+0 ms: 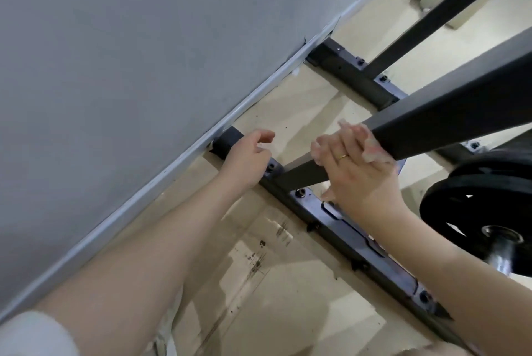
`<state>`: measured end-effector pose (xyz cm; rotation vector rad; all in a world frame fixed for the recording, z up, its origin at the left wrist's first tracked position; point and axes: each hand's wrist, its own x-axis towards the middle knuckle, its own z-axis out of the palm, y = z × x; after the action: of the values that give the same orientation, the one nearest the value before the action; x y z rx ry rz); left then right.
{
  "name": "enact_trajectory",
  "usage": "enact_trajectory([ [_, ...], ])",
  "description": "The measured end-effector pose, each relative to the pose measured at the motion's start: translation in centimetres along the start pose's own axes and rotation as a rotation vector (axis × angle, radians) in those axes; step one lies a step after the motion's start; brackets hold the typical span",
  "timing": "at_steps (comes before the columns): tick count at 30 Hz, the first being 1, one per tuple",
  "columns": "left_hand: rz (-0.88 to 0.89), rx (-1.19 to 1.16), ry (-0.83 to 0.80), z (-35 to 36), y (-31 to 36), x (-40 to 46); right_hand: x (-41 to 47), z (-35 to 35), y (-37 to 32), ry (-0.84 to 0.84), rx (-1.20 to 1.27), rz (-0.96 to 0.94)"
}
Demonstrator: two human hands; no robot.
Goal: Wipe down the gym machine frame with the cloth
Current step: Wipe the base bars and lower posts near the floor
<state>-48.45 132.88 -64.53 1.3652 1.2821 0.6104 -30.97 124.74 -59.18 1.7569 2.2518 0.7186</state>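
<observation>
A dark grey square upright (431, 122) of the gym machine frame rises from a bolted base rail (348, 229) on the floor. My right hand (354, 165) presses a pale, whitish-pink cloth (371, 154) against the lower part of this upright, fingers lying over the cloth. Bits of cloth stick out beside the fingers and below the palm. My left hand (247, 160) hovers over the wall end of the base rail with loosely curled fingers and nothing in it.
A grey wall with a white skirting board (138, 200) runs along the left. A black weight plate (483, 209) hangs on a peg at the right. A second upright (443, 13) and base rail (357, 73) stand farther back on the beige floor.
</observation>
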Motion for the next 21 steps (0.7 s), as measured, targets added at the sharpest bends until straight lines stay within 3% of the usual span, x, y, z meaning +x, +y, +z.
enact_trajectory([
  [3,0.056,0.019,-0.073,0.3,1.6,-0.3,-0.3,-0.1,1.2,0.080,-0.231,0.003],
  [6,0.062,0.037,-0.107,0.0,1.3,-0.6,0.7,1.8,-1.9,-0.150,-0.513,-0.103],
  [9,0.040,-0.002,-0.064,-1.0,-0.4,-1.0,1.7,5.1,-5.9,-0.354,-0.461,-0.158],
  [13,-0.050,-0.163,0.046,-1.9,-4.5,-2.5,1.9,10.8,-8.7,-0.272,-0.524,-0.226],
  [17,-0.204,-0.280,0.131,-1.9,-7.9,-4.1,2.8,13.9,-10.9,-0.358,-0.569,-0.448],
  [21,-0.201,-0.250,0.125,-2.7,-7.3,-4.9,3.4,13.2,-10.5,-0.369,-0.519,-0.397],
])
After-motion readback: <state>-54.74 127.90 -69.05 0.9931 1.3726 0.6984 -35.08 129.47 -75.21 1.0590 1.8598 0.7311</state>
